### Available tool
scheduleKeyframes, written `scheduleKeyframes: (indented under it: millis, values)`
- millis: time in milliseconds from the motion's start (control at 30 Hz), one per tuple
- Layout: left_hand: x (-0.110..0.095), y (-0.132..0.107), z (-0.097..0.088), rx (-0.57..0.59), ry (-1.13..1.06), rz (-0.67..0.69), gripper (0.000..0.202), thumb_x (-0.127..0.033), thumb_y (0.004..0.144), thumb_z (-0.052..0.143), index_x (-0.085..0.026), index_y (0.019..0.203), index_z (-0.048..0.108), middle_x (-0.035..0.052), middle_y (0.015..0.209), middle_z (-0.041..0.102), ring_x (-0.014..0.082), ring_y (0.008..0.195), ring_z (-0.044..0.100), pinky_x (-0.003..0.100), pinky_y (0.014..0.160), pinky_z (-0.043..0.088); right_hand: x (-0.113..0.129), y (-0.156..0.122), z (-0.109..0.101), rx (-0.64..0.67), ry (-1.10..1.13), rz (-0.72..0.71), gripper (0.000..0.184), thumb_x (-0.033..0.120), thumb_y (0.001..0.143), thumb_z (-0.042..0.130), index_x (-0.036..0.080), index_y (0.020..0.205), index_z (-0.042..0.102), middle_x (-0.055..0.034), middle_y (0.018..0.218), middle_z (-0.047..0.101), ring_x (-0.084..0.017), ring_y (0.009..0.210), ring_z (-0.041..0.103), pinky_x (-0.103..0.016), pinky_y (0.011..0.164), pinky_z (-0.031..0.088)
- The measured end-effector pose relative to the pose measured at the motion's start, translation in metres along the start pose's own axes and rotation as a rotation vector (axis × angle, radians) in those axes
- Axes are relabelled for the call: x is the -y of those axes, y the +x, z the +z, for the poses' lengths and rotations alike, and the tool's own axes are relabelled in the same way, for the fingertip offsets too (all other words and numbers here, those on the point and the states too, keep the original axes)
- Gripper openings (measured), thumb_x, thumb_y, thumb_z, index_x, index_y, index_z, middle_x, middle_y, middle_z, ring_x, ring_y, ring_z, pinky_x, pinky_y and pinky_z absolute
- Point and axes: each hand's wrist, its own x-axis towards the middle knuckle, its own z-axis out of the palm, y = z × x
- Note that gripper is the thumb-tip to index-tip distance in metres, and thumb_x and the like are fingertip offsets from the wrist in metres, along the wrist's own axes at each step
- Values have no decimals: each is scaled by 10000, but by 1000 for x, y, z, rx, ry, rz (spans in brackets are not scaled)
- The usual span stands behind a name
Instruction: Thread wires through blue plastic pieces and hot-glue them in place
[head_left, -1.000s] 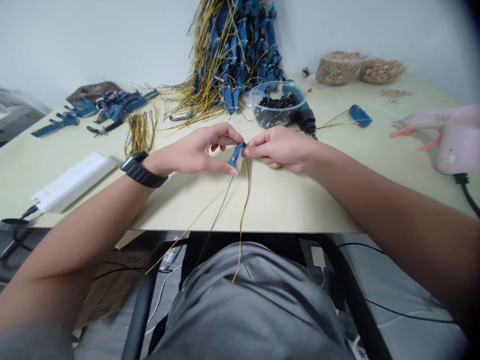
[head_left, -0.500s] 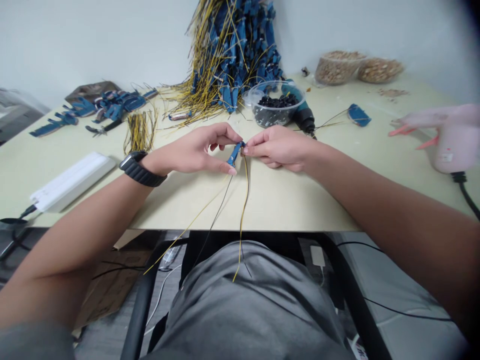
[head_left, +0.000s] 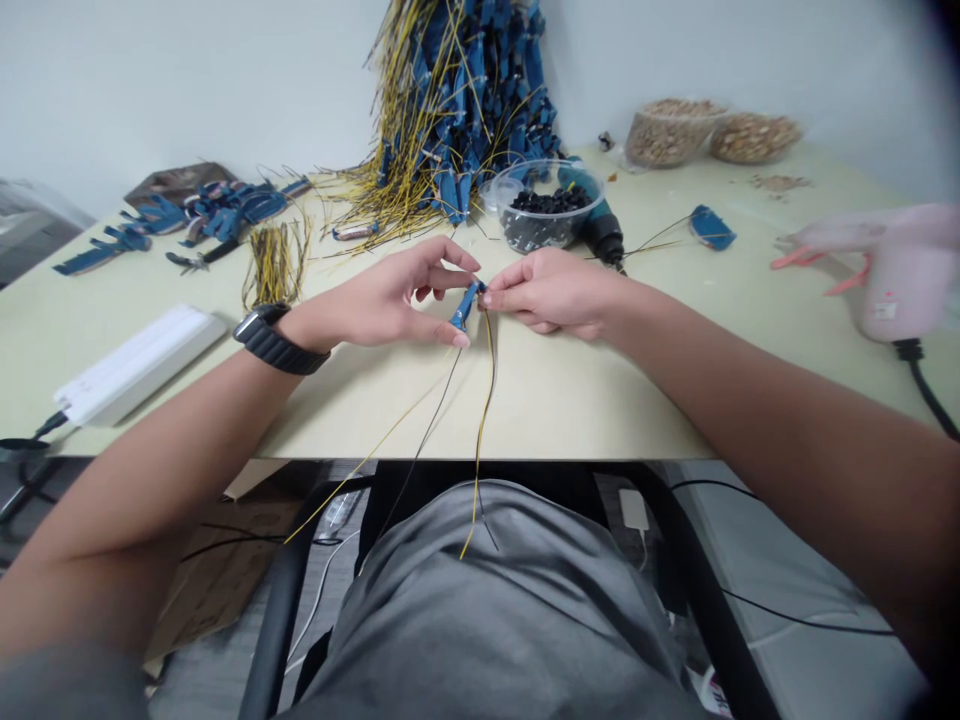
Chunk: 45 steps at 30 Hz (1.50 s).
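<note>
Between the thumb and fingers of my left hand point(head_left: 409, 300) is a small blue part point(head_left: 465, 306), held tilted just above the table. My right hand point(head_left: 551, 290) pinches at the part's upper end, with thumb and index finger pressed together; what exactly lies under those fingertips is hidden. A yellow and black wire pair point(head_left: 485, 400) hangs from that end over the table edge to my lap. From the lower end, another yellow wire point(head_left: 367, 455) and a thin black wire point(head_left: 427, 435) run down apart from each other.
Behind my hands stand a clear tub point(head_left: 510, 228) of small black pieces, a power drill point(head_left: 604, 240) and a tall heap of blue wired parts point(head_left: 469, 110). Left are a wire bundle point(head_left: 274, 260), pliers point(head_left: 202, 260) and a white box point(head_left: 142, 365). A pink glue gun point(head_left: 892, 270) lies right.
My left index fingertip has lifted slightly off the blue part. Both hands otherwise keep nearly the same pose, and the whole view has shifted a little.
</note>
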Motion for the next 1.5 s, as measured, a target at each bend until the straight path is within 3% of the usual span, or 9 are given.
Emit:
scheduleKeyframes:
  millis: [167, 433, 900, 1067, 1267, 1500]
  values:
    - [-1, 0, 0, 4, -1, 11, 952, -837, 703, 1224, -287, 1346, 786, 117, 1370, 941, 364, 1321, 855, 498, 1112, 636, 0, -1, 0, 9, -4, -5, 276, 196, 1144, 978, 192, 914, 826, 64, 611, 408, -77, 524, 242, -310, 483, 133]
    - [-3, -1, 2, 5, 1, 5, 920, -860, 727, 1195, -278, 1325, 808, 121, 1394, 925, 400, 1417, 867, 522, 1168, 624, 0, -1, 1, -8, -31, 23, 252, 178, 1174, 903, 200, 928, 857, 56, 600, 396, -93, 537, 235, -326, 514, 113]
    - [-7, -2, 1, 13, 47, -3, 1027, -952, 757, 1144, -259, 1381, 716, 131, 1392, 923, 354, 1295, 829, 513, 1087, 612, -4, 5, -5, 9, -115, -48, 368, 465, 1077, 1079, 252, 907, 832, 68, 613, 394, -100, 540, 230, -371, 524, 151]
    - [-5, 0, 1, 26, 1, 19, 931, -900, 752, 1173, -280, 1309, 759, 110, 1413, 904, 389, 1422, 847, 516, 1114, 627, -6, 5, -4, 9, -105, -29, 303, 399, 1094, 1031, 251, 921, 833, 70, 611, 390, -102, 542, 208, -365, 533, 127]
    - [-4, 0, -1, 26, 45, 19, 899, -835, 795, 1173, -286, 1366, 748, 111, 1376, 938, 361, 1301, 858, 521, 1077, 622, -5, 4, -3, -2, -91, -27, 308, 398, 1065, 1059, 252, 908, 839, 61, 620, 402, -107, 555, 222, -359, 544, 142]
    - [-5, 1, 1, 12, 14, 9, 912, -874, 724, 1189, -298, 1302, 782, 109, 1373, 922, 399, 1382, 879, 553, 1152, 651, 0, 0, 0, -6, -61, 12, 241, 239, 1149, 942, 227, 928, 845, 64, 612, 384, -96, 553, 208, -340, 536, 107]
